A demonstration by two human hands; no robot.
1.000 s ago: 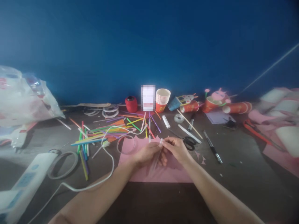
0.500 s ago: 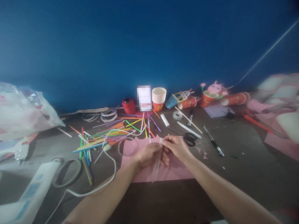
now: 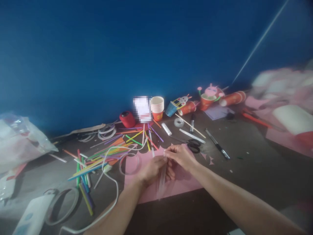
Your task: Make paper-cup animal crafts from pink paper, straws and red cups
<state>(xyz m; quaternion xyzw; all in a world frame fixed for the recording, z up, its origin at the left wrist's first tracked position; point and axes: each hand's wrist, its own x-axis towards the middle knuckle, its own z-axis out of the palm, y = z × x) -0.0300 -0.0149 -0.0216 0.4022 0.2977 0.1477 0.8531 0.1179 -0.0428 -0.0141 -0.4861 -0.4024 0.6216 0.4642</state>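
Head view: the left hand (image 3: 155, 168) and right hand (image 3: 179, 156) are keeping a close pinch on a clear strip (image 3: 161, 186) above the pink sheet (image 3: 188, 183) while the view is tilting; handling is apparently continuing. Scissors (image 3: 194, 146) are lying just right; a white cable (image 3: 117, 188) is running along the left forearm (image 3: 122, 205), possibly hampering it.

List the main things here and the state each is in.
Left hand, holding clear strip
Right hand, pinching strip's upper end
Pink sheet, flat, far edge scalloped
Cup stack, upright, nested
Blue cup, tipped
Glue stick, lying down
Scissors, lying down, blades unclear
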